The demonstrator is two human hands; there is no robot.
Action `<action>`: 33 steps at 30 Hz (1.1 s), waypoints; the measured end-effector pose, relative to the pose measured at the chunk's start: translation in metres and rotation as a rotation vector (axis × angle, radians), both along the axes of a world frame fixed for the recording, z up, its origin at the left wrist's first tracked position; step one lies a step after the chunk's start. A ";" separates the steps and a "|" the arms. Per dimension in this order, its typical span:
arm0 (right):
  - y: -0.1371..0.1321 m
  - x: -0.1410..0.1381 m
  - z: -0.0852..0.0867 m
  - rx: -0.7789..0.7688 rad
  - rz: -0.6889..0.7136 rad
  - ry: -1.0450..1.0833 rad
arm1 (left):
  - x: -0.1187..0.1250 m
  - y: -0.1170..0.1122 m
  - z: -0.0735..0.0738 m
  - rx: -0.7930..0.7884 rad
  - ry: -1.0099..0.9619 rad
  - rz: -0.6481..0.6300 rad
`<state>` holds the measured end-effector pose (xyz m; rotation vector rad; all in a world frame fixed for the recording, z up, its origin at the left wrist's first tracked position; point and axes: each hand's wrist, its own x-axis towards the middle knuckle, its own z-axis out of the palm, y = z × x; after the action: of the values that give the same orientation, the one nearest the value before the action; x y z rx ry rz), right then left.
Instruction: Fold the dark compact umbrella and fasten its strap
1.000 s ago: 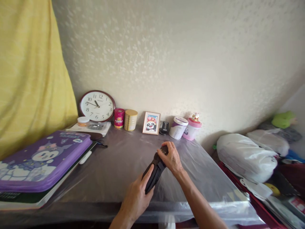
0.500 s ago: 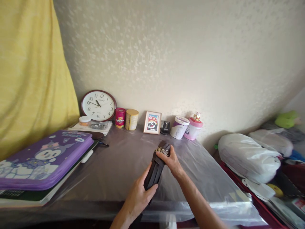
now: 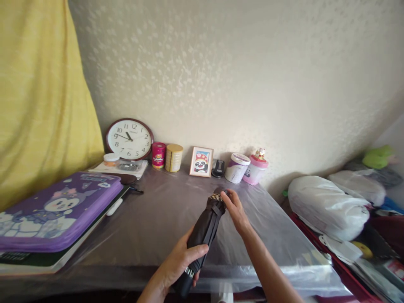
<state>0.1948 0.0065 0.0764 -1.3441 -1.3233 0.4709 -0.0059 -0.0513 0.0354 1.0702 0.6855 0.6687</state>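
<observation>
A folded black umbrella (image 3: 204, 229) slants over the near middle of the table. My left hand (image 3: 181, 261) is wrapped round its lower end near the table's front edge. My right hand (image 3: 233, 208) is at the umbrella's upper end, its fingers touching the bunched fabric at the tip. The umbrella's lowest end juts past the table edge below my left hand.
A plastic-covered table (image 3: 151, 227) holds a purple cartoon case (image 3: 57, 210) on the left. Along the wall stand a clock (image 3: 128, 139), two tins (image 3: 166, 157), a panda picture frame (image 3: 201, 161) and two tubs (image 3: 246, 168). White bags (image 3: 325, 206) lie at the right.
The umbrella has slid down towards me through my left hand, so more of it shows. My right hand has shifted from gripping the top to touching its tip.
</observation>
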 end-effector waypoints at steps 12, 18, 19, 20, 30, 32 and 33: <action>-0.011 -0.010 0.011 0.060 0.358 -0.565 | -0.009 0.004 0.014 0.028 0.150 0.086; -0.008 -0.007 0.010 0.084 0.381 -0.520 | -0.009 0.006 0.011 -0.007 0.115 0.027; -0.007 -0.006 0.010 0.082 0.382 -0.497 | -0.009 0.007 0.009 -0.022 0.095 0.017; -0.007 -0.006 0.009 0.079 0.387 -0.462 | -0.009 0.008 0.006 -0.034 0.066 0.011; -0.008 -0.004 0.006 -0.024 0.545 -0.089 | -0.015 0.012 -0.002 -0.027 -0.031 0.043; -0.008 -0.004 0.005 -0.028 0.538 -0.202 | -0.017 0.011 0.002 -0.038 0.030 0.030; -0.007 -0.005 0.005 -0.027 0.530 -0.252 | -0.017 0.010 0.004 -0.040 0.055 0.022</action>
<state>0.1898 -0.0008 0.0815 -1.0881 -1.9010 0.6931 -0.0233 -0.0410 0.0394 1.0482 0.7565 0.6439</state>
